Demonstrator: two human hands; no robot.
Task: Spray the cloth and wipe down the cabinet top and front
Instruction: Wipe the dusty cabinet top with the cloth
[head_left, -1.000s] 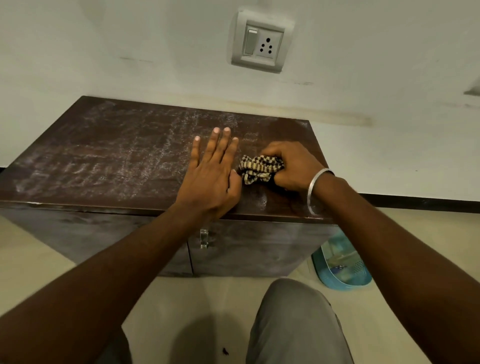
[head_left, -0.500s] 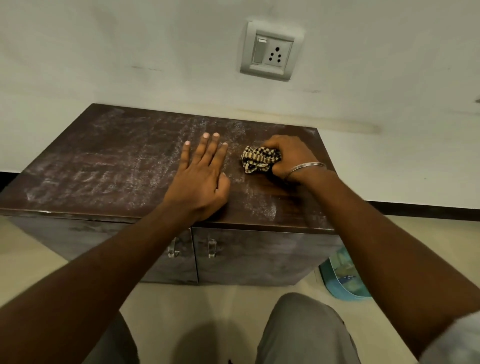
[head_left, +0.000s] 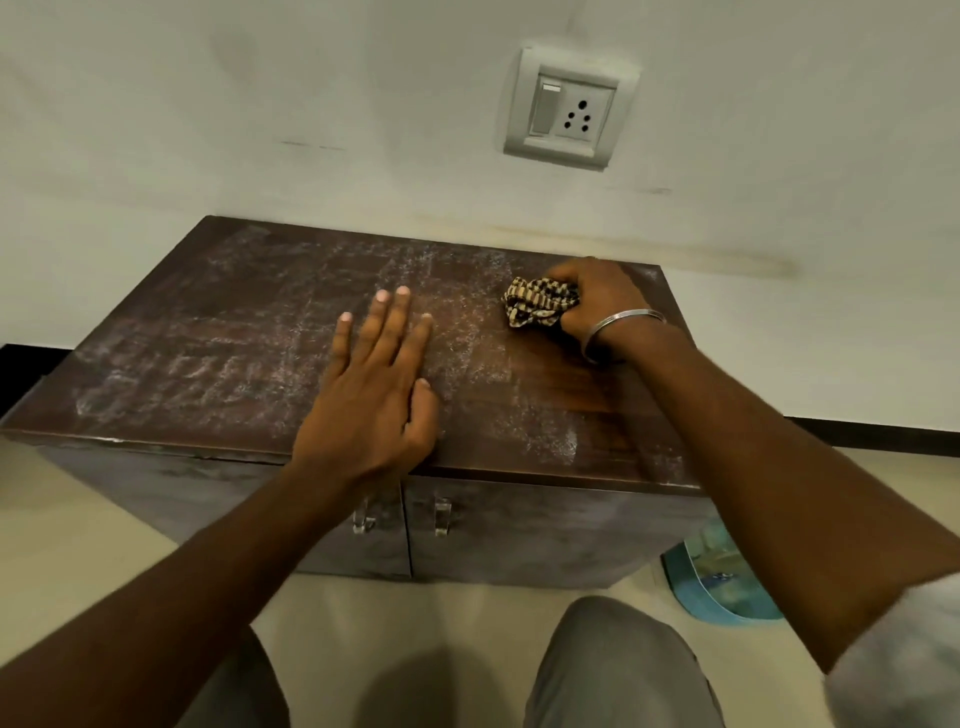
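A low dark brown cabinet (head_left: 218, 364) stands against the wall, its top streaked with pale dust. My right hand (head_left: 602, 301) grips a bunched black-and-tan checked cloth (head_left: 537, 306) and presses it on the top near the back right corner. A darker wiped patch runs from the cloth toward the front edge. My left hand (head_left: 374, 395) lies flat on the top near the front middle, fingers straight and spread. Two small clear door handles (head_left: 441, 517) show on the cabinet front below. No spray bottle is in view.
A wall switch and socket plate (head_left: 569, 109) sits above the cabinet. A blue plastic item (head_left: 717, 582) lies on the floor at the cabinet's right side. My knees (head_left: 613, 665) are low in the frame, close to the cabinet front.
My right hand has slid the cloth away from the front edge toward the back right corner, leaving a darker wiped strip. My left hand stays flat on the top.
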